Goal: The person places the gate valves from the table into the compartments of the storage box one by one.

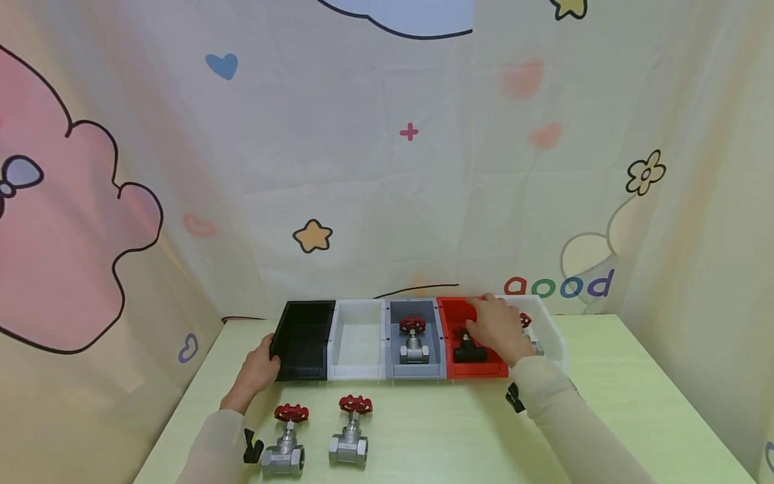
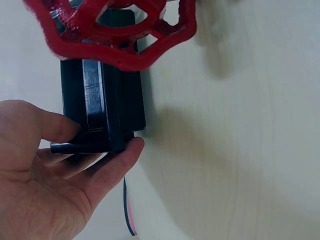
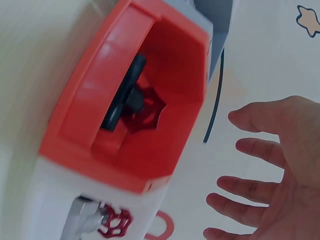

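My left hand [image 1: 259, 369] grips the outer side of the black bin [image 1: 304, 372] at the left end of a row of joined bins. In the left wrist view the thumb lies over the bin's wall and the fingers are outside it. Over the red bin [image 1: 484, 370] is my right hand [image 1: 497, 326], its fingers spread and holding nothing. Inside the red bin lies a black valve [image 1: 469, 352] with a dark red handwheel. A silver gate valve [image 1: 414, 351] with a red handwheel stands in the grey bin [image 1: 416, 371].
A white bin [image 1: 359, 371] sits between the black and grey ones. The right-end white bin [image 1: 551, 329] holds another red-handled valve [image 3: 116, 221], partly behind my right hand in the head view. Two silver gate valves [image 1: 284, 457] [image 1: 349, 448] stand on the table in front.
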`<state>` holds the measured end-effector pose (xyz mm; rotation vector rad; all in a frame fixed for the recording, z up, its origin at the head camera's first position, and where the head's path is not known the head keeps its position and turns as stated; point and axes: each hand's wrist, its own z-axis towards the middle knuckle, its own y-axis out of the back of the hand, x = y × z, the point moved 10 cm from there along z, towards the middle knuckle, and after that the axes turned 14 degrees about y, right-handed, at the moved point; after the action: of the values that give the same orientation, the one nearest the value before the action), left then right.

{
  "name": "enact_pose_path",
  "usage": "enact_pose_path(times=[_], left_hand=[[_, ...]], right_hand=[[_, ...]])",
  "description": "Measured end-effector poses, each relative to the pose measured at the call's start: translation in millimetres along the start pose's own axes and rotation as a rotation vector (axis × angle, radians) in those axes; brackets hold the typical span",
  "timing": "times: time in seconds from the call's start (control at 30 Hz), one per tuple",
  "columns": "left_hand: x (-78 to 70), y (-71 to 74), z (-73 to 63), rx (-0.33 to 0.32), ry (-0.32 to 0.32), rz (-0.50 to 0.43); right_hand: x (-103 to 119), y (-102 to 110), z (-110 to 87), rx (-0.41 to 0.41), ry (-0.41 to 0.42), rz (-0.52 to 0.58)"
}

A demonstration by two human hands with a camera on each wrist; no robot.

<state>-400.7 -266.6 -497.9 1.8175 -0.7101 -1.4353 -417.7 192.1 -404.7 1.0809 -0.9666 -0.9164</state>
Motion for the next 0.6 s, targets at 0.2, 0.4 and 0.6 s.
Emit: enact_pose_path(times=[0.2, 0.4, 0.6], left_hand=[[-0.6, 1.5, -0.9, -0.001, -0.004, 0.002], [0.9, 2.4, 0.2, -0.013, 0.002, 0.006], [1.0, -0.6, 2.2, -0.025, -0.005, 0.002]], right_hand=[[-22, 3, -10.1, -0.002, -0.001, -0.001], [-43, 10, -21.2, -0.028, 0.005, -0.008], [-60, 17, -32.6, -0.039, -0.003, -0.035]])
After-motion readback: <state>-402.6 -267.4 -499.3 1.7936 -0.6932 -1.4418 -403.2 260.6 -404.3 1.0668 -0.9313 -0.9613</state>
